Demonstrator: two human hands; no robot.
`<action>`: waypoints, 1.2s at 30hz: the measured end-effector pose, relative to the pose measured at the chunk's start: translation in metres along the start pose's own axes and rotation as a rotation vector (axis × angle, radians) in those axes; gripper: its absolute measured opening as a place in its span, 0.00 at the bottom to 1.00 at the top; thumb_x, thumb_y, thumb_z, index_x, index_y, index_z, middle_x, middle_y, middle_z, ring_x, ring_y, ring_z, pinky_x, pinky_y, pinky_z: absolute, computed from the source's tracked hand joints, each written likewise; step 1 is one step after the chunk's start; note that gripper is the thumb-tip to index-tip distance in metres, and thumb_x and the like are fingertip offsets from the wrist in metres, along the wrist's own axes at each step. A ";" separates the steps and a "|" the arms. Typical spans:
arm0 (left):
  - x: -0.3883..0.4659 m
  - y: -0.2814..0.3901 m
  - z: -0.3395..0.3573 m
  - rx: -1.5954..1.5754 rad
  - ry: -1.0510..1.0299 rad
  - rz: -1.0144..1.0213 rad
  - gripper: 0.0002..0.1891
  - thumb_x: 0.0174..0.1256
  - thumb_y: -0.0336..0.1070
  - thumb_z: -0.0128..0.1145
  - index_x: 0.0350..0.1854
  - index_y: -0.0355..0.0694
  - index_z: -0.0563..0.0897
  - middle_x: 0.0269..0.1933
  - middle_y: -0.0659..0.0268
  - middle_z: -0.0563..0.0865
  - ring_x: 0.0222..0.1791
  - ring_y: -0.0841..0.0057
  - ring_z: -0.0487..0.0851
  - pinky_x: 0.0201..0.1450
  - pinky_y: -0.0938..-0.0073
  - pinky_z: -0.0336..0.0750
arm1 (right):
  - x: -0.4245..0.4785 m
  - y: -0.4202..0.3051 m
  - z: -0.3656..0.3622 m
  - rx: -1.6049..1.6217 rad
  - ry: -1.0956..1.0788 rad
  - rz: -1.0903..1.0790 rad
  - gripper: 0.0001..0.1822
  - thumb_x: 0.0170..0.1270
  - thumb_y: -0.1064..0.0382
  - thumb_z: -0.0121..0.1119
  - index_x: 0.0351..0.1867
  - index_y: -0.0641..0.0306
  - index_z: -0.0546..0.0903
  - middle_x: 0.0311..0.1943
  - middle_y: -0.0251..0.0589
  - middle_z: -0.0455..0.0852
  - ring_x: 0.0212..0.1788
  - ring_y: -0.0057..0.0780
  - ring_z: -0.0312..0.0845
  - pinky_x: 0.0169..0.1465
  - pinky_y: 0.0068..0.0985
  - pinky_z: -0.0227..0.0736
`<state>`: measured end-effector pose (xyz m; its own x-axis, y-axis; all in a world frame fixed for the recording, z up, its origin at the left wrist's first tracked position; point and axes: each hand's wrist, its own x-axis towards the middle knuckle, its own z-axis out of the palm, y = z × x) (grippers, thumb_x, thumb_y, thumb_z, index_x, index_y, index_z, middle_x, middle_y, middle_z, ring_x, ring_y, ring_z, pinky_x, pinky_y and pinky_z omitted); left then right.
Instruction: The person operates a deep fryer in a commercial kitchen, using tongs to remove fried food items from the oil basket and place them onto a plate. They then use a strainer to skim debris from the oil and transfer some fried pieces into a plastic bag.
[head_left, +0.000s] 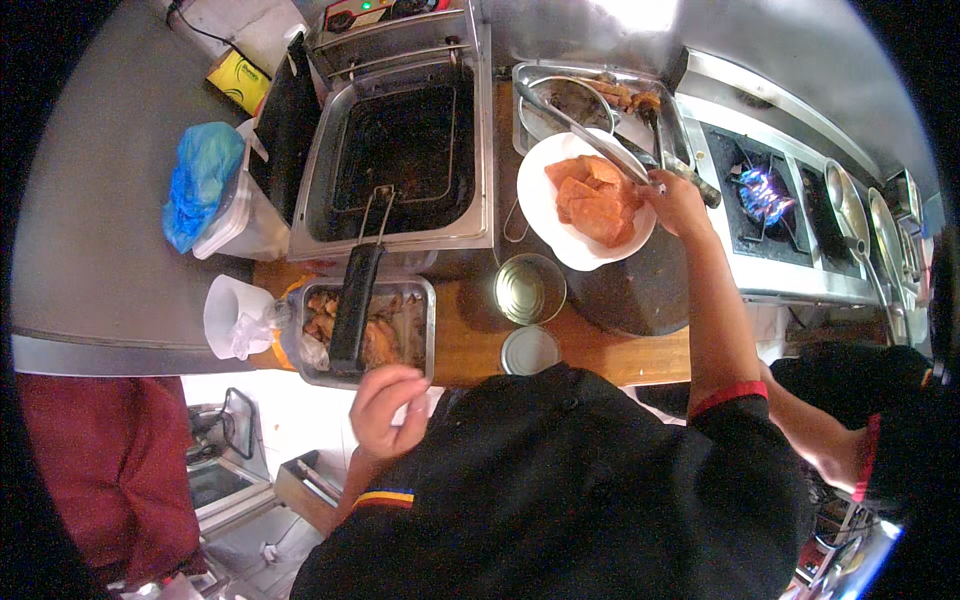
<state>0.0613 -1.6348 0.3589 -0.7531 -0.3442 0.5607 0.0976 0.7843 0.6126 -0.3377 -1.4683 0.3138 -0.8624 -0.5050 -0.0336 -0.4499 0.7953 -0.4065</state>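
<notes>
My right hand (679, 202) is closed around the end of a long metal utensil (585, 135), which looks like tongs. It meets the rim of a white plate (540, 217); whether the fingers also grip the plate is hard to tell. Several reddish-orange slices of food (592, 202) lie on that plate. My left hand (390, 412), its fingers loosely curled and apart, hovers by the near edge of a metal tray (430, 330). Browned food pieces (382, 341) lie in the tray. Across it extends the black handle (356, 307) of a fryer basket.
A deep fryer (405, 150) stands at the back. Behind the plate, a metal pan (675, 124) holds a strainer (566, 109) and fried pieces. A gas burner (761, 195) burns at right. An open can (530, 289) is near me. Another person's arm (817, 435) shows at right.
</notes>
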 end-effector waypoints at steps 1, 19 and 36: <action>0.005 -0.003 0.004 -0.080 -0.094 -0.084 0.09 0.47 0.24 0.57 0.34 0.34 0.78 0.36 0.57 0.79 0.34 0.68 0.79 0.38 0.76 0.72 | -0.001 0.003 0.003 0.028 0.074 0.002 0.21 0.52 0.54 0.59 0.47 0.61 0.76 0.40 0.55 0.79 0.44 0.45 0.76 0.47 0.33 0.68; -0.023 -0.051 0.049 -0.316 -0.622 -0.490 0.16 0.56 0.39 0.57 0.44 0.36 0.76 0.41 0.58 0.77 0.38 0.71 0.79 0.41 0.74 0.73 | -0.048 -0.025 0.000 0.070 0.210 -0.213 0.20 0.53 0.59 0.58 0.49 0.59 0.72 0.31 0.46 0.80 0.32 0.37 0.77 0.37 0.29 0.71; -0.017 -0.075 0.054 -0.474 -0.680 -0.446 0.16 0.55 0.37 0.59 0.44 0.37 0.76 0.41 0.61 0.77 0.37 0.74 0.79 0.39 0.76 0.75 | -0.073 0.008 0.028 0.524 0.062 0.468 0.16 0.55 0.64 0.52 0.44 0.68 0.68 0.16 0.38 0.74 0.09 0.20 0.65 0.09 0.18 0.55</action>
<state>0.0318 -1.6602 0.2732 -0.9884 -0.0700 -0.1347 -0.1499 0.3094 0.9391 -0.2720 -1.4345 0.2869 -0.9567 -0.1166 -0.2666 0.1293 0.6503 -0.7486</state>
